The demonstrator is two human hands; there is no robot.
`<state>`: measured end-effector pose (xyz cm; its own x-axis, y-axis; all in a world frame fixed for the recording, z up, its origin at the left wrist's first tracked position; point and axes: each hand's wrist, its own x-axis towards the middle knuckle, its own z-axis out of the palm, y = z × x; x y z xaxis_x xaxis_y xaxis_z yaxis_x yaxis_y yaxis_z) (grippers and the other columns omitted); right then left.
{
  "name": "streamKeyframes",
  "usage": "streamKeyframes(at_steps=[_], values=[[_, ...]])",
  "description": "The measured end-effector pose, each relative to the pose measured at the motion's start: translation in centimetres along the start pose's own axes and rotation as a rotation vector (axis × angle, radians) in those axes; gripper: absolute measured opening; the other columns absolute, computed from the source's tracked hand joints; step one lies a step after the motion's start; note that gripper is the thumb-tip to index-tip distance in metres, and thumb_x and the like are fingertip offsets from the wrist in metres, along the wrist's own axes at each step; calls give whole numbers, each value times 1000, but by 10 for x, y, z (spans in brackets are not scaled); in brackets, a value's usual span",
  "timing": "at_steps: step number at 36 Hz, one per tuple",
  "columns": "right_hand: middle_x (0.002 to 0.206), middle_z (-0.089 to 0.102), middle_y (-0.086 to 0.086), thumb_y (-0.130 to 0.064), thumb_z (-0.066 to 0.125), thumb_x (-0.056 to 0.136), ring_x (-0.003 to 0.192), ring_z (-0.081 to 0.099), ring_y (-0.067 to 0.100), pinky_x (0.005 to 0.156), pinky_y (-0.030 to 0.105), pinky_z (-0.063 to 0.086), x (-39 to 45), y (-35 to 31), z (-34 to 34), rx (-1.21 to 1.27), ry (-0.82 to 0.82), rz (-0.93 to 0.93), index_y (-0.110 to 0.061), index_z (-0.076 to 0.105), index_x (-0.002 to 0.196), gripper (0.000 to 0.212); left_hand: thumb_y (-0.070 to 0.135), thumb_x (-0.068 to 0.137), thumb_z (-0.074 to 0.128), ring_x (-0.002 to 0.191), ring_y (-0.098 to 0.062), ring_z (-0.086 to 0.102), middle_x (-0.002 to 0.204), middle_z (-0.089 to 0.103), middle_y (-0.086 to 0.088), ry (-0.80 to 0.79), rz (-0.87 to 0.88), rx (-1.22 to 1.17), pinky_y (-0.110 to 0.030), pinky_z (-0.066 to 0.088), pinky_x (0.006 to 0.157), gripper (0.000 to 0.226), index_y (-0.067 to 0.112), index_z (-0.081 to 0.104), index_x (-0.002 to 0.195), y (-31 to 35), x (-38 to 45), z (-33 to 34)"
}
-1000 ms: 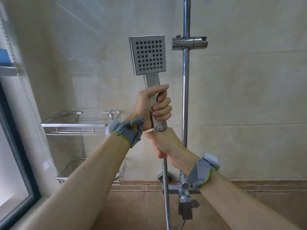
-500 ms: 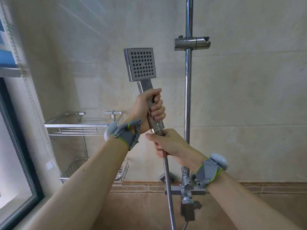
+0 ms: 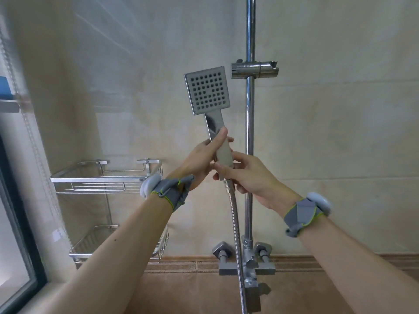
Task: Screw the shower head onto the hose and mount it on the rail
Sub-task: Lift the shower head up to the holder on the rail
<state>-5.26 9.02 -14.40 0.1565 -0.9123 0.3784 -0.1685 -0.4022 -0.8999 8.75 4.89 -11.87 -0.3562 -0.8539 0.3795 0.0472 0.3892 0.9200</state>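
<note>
A square chrome shower head [image 3: 207,90] stands upright on its flat handle, tilted a little left, with its nozzle face toward me. My left hand [image 3: 201,158] grips the handle from the left, thumb along its front. My right hand [image 3: 246,175] holds the handle's lower end, where the ribbed metal hose [image 3: 237,241] joins it. The hose hangs down to the mixer. The vertical chrome rail [image 3: 250,123] runs just right of the handle. Its empty holder bracket [image 3: 254,70] sits level with the top of the shower head, to its right.
A chrome mixer valve [image 3: 247,266] is fixed to the wall below the rail. A two-tier wire rack [image 3: 106,177] hangs in the left corner. A dark-framed window [image 3: 20,257] and a bead chain [image 3: 29,123] border the left edge. Beige tiles cover the wall.
The shower head has moved right, closer to the rail and its bracket. My left hand has loosened from a full fist to a lighter grip. My right hand has shifted up onto the handle's lower end.
</note>
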Motion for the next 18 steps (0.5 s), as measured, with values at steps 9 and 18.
streamKeyframes(at_steps=[9,18], values=[[74,75,-5,-30,70,91,51,62,9,48,23,44,11,-17,-20,-43,164,-35,-15,63,103,20,63,86,51,97,-21,65,99,72,-6,-221,-159,0,-38,47,85,66,8,62,120,-50,-14,13],[91,78,9,-38,69,89,52,66,0,44,17,42,30,-33,-49,-168,316,-59,-12,58,107,33,23,100,50,70,-27,65,77,64,-9,-143,-50,172,-40,54,76,21,8,59,90,-44,-3,56]])
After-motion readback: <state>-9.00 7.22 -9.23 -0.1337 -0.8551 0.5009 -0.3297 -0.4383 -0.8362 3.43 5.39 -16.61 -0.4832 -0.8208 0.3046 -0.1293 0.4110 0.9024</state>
